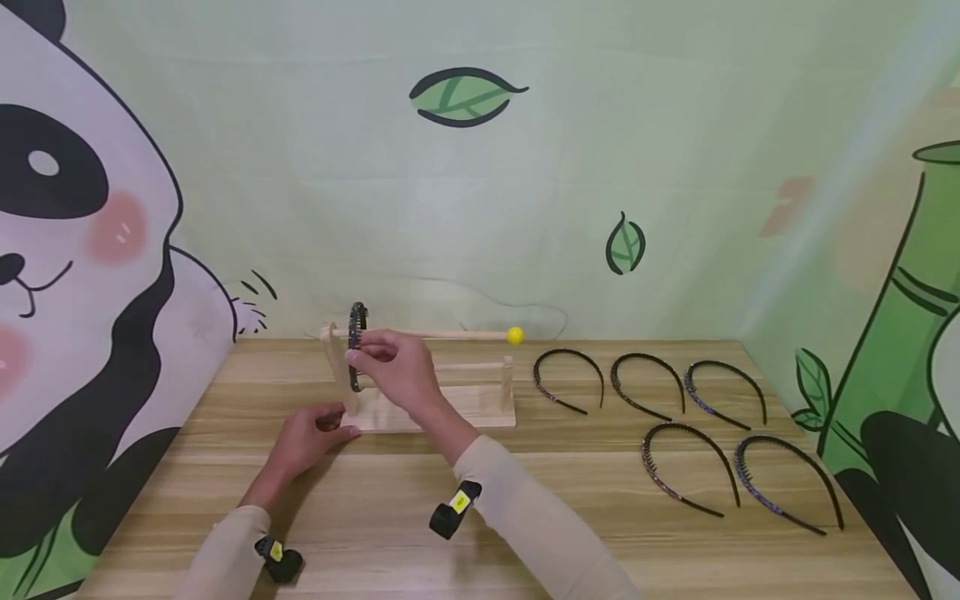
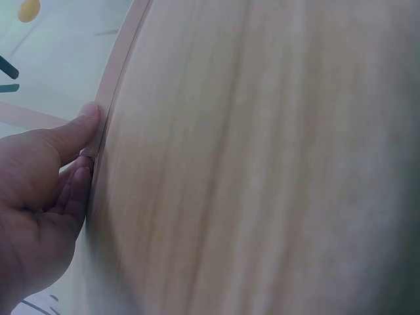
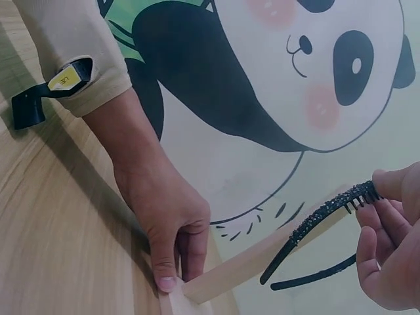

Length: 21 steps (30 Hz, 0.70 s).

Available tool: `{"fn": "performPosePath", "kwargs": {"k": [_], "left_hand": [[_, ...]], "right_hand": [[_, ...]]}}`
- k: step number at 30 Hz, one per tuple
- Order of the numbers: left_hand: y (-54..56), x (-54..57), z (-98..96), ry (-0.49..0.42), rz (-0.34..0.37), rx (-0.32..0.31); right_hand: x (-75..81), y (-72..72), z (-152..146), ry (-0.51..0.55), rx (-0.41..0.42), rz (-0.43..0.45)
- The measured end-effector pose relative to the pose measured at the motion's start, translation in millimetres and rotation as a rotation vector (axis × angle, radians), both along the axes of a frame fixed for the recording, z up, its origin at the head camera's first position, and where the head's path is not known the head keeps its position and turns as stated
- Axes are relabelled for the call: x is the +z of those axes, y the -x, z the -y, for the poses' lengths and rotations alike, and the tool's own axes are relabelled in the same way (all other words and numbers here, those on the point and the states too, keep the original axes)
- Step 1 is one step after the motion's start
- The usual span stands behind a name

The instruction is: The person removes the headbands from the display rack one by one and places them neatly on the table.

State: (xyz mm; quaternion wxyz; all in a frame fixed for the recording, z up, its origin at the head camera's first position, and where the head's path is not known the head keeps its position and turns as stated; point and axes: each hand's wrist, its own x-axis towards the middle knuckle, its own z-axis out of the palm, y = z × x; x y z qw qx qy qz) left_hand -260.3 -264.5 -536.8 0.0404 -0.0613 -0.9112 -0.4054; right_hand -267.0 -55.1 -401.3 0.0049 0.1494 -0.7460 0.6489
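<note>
A light wooden stand (image 1: 480, 408) with dowels sits at the back of the table. Its upper rod (image 1: 465, 335) ends in a yellow ball (image 1: 515, 335). Near the rod's left end, my right hand (image 1: 405, 371) pinches a black toothed headband (image 1: 355, 358) between thumb and fingers. Dark glittering stones cover the headband's outer side in the right wrist view, and its two ends point away from the hand (image 3: 397, 243). The headband's arch rises above the rod. My left hand (image 1: 303, 442) grips the front left corner of the stand's base, thumb on top, as the left wrist view shows too.
Several headbands lie on the table right of the stand, among them a back-row one (image 1: 570, 352) closest to it and a blue-decorated one (image 1: 757, 492) at the front right. A printed panda cloth (image 1: 337, 167) hangs behind the table (image 1: 390, 533).
</note>
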Motion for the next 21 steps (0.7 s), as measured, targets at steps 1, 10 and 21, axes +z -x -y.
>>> {"fn": "performPosePath", "kwargs": {"k": [1,10,21], "left_hand": [[0.0,0.2,0.2,0.001,0.001,-0.003],[-0.5,1.3,-0.4,0.011,0.008,-0.006],[-0.7,2.5,-1.3,0.025,0.004,0.000]], "right_hand": [[0.8,0.3,-1.2,0.004,0.004,0.000],[13.1,-0.9,-11.2,0.048,0.039,-0.046],[32.6,-6.8,-26.8,0.013,0.050,-0.118]]}}
